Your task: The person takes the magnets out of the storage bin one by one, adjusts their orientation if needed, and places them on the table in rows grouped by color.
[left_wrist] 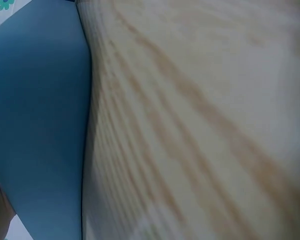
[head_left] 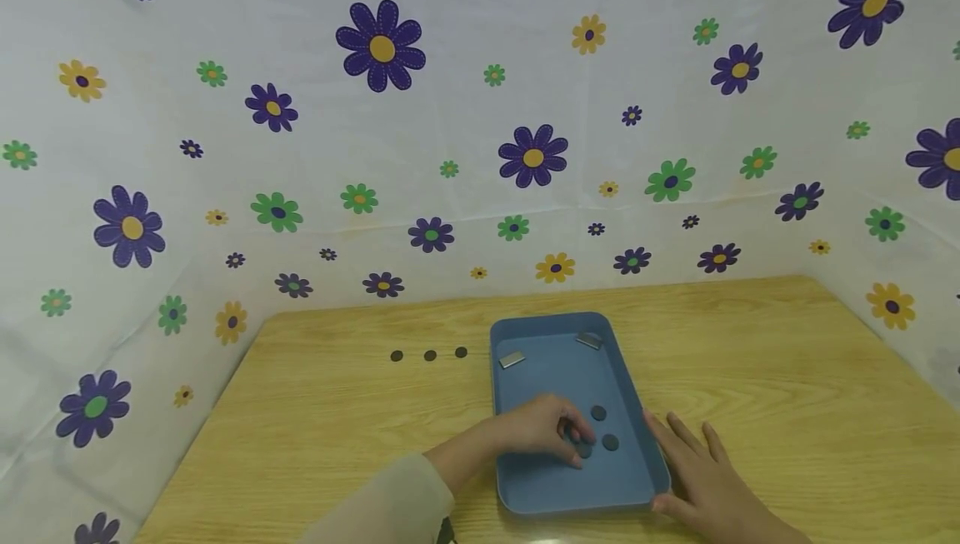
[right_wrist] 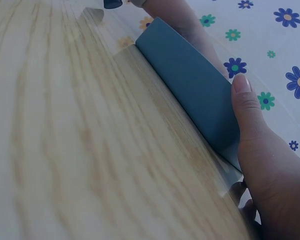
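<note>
A shallow blue tray (head_left: 540,490) stands on the wooden table. My left hand (head_left: 540,427) reaches into it from the left, thumb and fingers pinching a small dark disc (head_left: 584,450) at the tray floor. Two more dark discs lie just right of those fingertips, an upper disc (head_left: 598,413) and a lower disc (head_left: 611,442). My right hand (head_left: 701,473) rests against the tray's right side near the front corner, fingers extended. In the right wrist view its thumb (right_wrist: 247,105) touches the tray wall (right_wrist: 190,85). The left wrist view shows only the tray's outer wall (left_wrist: 40,120) close up.
Two small silvery rectangular pieces lie in the far part of the tray, a left piece (head_left: 512,359) and a right piece (head_left: 588,341). Three dark discs (head_left: 430,356) form a row on the table left of the tray. A flowered cloth (head_left: 450,111) hangs behind and beside the table.
</note>
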Tool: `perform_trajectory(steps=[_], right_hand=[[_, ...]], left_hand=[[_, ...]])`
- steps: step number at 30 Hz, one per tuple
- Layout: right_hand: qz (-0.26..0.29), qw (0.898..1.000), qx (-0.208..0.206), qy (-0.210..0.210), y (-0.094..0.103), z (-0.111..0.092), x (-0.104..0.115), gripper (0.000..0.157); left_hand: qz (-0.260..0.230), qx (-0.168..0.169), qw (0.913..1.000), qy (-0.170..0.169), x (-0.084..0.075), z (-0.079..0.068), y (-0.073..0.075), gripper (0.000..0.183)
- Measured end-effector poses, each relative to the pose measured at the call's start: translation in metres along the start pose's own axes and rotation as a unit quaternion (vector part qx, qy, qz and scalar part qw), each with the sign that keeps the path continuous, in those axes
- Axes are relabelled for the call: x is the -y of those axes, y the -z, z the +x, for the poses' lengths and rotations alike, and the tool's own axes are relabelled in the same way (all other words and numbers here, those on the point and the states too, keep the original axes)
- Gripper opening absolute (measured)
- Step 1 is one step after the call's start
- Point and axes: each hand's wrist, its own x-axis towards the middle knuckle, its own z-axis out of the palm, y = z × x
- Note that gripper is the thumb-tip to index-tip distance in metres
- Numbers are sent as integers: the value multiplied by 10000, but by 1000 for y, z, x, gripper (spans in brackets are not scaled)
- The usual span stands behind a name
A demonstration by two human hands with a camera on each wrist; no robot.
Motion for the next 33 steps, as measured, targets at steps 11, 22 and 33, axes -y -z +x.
perform_trajectory(steps=[11, 22, 33], right_hand=[[-3, 10000, 10, -17, 1, 0, 1, 77], [153, 9997, 106, -151, 3, 0, -1, 78], [151, 9998, 95, -112, 1, 1, 1, 78]], left_hand=[[834, -20, 9945, -633, 0, -3, -1, 22], [1813, -171, 9795, -862, -6, -3, -3, 20], [1384, -509, 9832, -1072, -7, -7, 6, 20]])
